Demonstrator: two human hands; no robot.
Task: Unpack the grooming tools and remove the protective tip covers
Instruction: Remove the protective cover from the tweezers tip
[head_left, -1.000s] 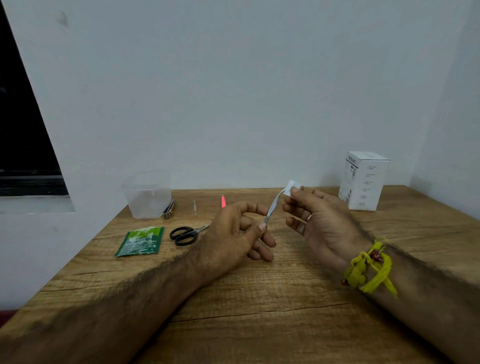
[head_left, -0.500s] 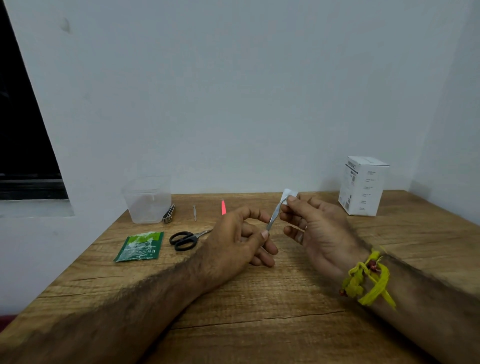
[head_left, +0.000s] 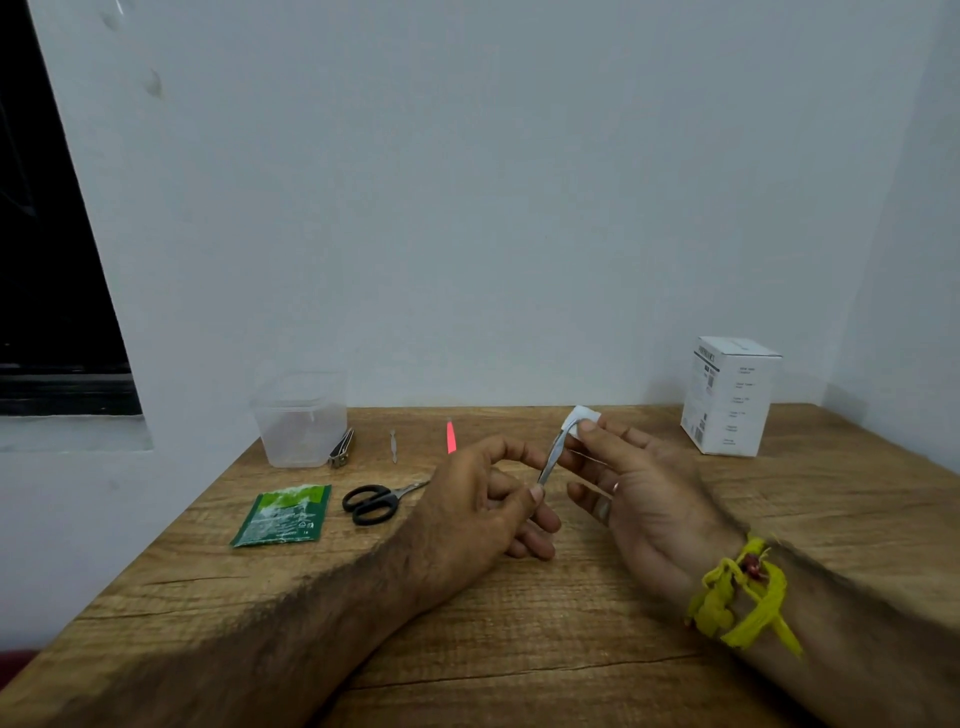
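Note:
A thin metal grooming tool (head_left: 551, 460) is held above the middle of the wooden table (head_left: 519, 649). My left hand (head_left: 483, 512) pinches its lower end between thumb and forefinger. My right hand (head_left: 631, 486) pinches the white tip cover (head_left: 583, 417) at the tool's upper end. On the table behind lie black-handled scissors (head_left: 371, 502), a nail clipper (head_left: 342, 448), a small metal pick (head_left: 394, 445) and a thin red tool (head_left: 451, 436). A green packet (head_left: 283, 514) lies flat at the left.
A clear plastic container (head_left: 301, 418) stands at the back left against the wall. A white carton (head_left: 730, 396) stands at the back right. A yellow thread band (head_left: 740, 592) circles my right wrist. The table's left edge runs beside a dark window.
Both hands have stayed close together on the tool. The white cover and my right fingers have shifted slightly along the tool's upper end; the tool stands a little steeper.

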